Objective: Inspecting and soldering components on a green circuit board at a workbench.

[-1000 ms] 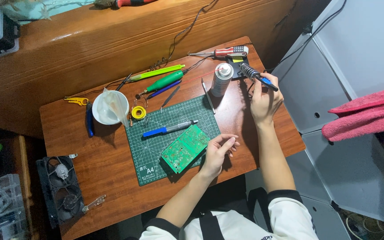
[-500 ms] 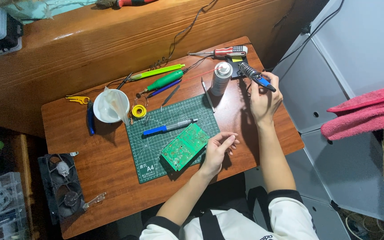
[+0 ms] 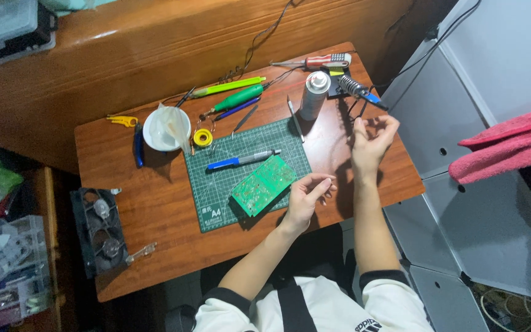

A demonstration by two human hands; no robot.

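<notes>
Table [image 3: 155, 209]: stands before a wooden ledge [image 3: 155, 49], with panels [image 3: 462, 203] to its right.
Mat [image 3: 216, 184]: lies mid-table.
Board [image 3: 263, 185]: on the mat's near right part, left hand [image 3: 307, 197] just beside its right edge.
Marker [image 3: 243, 160]: on the mat, behind the board.
Bowl [image 3: 166, 128]: left of the mat's far corner; solder reel [image 3: 202, 137] just right of it.
Can [image 3: 314, 95]: upright behind the mat's right corner.
Iron stand [image 3: 354, 88]: right of the can, right hand [image 3: 371, 142] in front of it.
Screwdriver [image 3: 314, 61]: at the far edge, behind the can.
Fan [image 3: 96, 230]: off the table's left edge.
</notes>
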